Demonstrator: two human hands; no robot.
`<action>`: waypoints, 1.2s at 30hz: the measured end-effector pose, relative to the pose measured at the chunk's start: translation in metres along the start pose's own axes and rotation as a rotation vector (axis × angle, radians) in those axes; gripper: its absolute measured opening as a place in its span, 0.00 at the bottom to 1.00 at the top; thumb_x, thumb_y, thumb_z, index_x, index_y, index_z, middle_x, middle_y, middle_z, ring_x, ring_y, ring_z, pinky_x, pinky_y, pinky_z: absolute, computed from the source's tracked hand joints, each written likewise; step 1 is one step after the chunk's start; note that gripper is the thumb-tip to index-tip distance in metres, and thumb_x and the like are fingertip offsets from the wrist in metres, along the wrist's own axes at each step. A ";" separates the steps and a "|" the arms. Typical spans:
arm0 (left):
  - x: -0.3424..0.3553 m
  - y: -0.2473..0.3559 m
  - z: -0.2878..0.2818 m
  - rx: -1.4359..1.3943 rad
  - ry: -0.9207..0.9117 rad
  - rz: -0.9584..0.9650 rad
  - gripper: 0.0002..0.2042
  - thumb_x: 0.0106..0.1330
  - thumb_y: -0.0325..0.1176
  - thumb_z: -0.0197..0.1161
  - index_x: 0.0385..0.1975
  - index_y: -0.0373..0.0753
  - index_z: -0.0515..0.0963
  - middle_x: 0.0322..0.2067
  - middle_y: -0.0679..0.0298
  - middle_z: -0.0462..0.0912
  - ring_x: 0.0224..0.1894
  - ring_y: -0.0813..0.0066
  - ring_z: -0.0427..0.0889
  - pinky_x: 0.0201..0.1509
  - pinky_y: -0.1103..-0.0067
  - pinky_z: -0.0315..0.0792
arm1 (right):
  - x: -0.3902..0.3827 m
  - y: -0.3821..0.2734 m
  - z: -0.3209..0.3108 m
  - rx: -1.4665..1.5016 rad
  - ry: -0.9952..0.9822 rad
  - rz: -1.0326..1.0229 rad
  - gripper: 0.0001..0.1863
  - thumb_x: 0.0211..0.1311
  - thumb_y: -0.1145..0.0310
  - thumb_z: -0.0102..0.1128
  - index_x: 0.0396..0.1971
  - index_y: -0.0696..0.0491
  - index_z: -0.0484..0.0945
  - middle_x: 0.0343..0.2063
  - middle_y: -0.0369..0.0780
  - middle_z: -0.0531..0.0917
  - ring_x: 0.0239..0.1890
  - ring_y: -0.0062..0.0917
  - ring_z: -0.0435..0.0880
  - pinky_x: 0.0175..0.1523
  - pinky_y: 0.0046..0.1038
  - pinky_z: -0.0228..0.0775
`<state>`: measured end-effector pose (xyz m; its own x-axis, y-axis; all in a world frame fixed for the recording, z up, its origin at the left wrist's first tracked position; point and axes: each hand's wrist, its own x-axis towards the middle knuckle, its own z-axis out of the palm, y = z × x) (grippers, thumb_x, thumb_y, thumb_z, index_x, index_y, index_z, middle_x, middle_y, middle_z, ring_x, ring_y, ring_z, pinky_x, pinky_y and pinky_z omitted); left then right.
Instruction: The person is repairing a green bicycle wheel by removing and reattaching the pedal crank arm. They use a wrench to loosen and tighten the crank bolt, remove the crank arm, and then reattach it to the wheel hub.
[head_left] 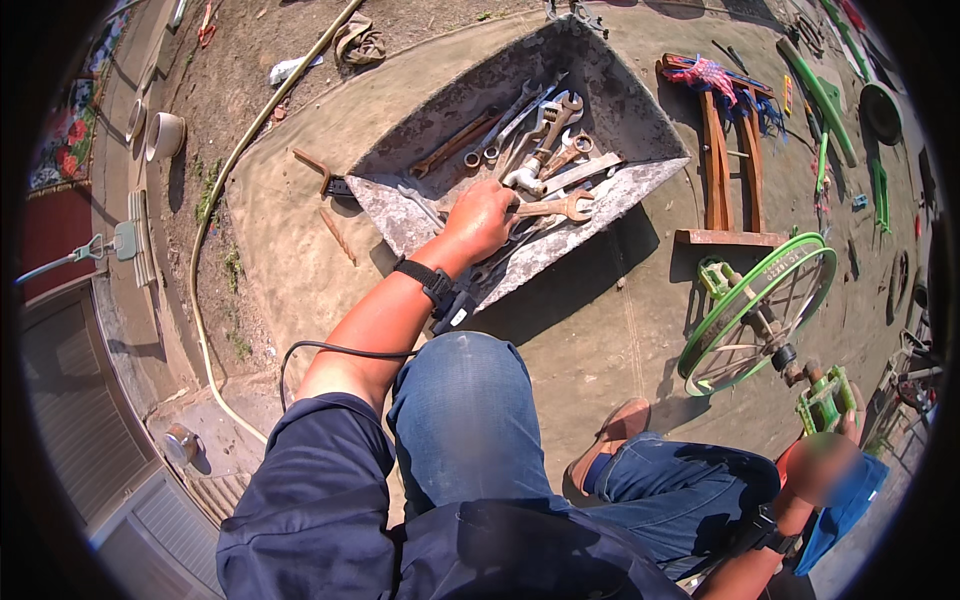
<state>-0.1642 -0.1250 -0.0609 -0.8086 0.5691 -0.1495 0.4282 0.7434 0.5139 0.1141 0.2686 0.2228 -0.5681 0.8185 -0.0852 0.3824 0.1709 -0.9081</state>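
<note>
My left hand [478, 222] reaches into a weathered metal tray [620, 95], fingers closed round the near end of a rusty open-end wrench [562, 207]. Around it lie several spanners [450, 148], an adjustable wrench [550, 125], a white pipe fitting [525, 177] and a flat metal bar [585, 172]. At lower right my right hand [822, 462], partly blurred, grips a green pedal [822, 398] on an axle through a green-rimmed wheel [715, 355].
A brown wooden frame [715, 170] lies right of the tray, beside green tubes [815, 100]. A bent bar [325, 170] and drill bit [338, 235] lie left. A hose [215, 180] crosses the ground. My knee [465, 410] is below the tray.
</note>
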 end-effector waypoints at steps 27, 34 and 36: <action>0.076 -0.025 0.014 -0.118 0.025 -0.231 0.11 0.63 0.33 0.61 0.44 0.42 0.83 0.50 0.53 0.76 0.53 0.52 0.77 0.57 0.65 0.72 | -0.002 0.001 -0.001 -0.157 -0.030 -0.098 0.25 0.73 0.63 0.34 0.57 0.66 0.69 0.54 0.48 0.75 0.55 0.35 0.76 0.59 0.34 0.72; 0.061 -0.020 0.008 -0.124 0.047 -0.267 0.09 0.60 0.30 0.64 0.40 0.42 0.84 0.44 0.54 0.78 0.50 0.53 0.78 0.53 0.67 0.72 | -0.028 -0.037 0.044 0.082 -0.273 -0.295 0.26 0.72 0.60 0.38 0.59 0.64 0.68 0.55 0.48 0.75 0.56 0.35 0.76 0.60 0.35 0.69; 0.050 -0.022 0.002 -0.135 0.097 -0.260 0.10 0.59 0.28 0.63 0.40 0.40 0.83 0.44 0.52 0.78 0.49 0.52 0.78 0.52 0.66 0.73 | -0.026 -0.030 0.041 0.050 -0.220 -0.303 0.26 0.72 0.60 0.38 0.60 0.63 0.68 0.55 0.47 0.75 0.57 0.35 0.75 0.61 0.35 0.69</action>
<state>-0.2135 -0.1120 -0.0810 -0.9215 0.3249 -0.2129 0.1495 0.8024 0.5777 0.0878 0.2195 0.2350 -0.7951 0.5966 0.1093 0.1399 0.3558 -0.9240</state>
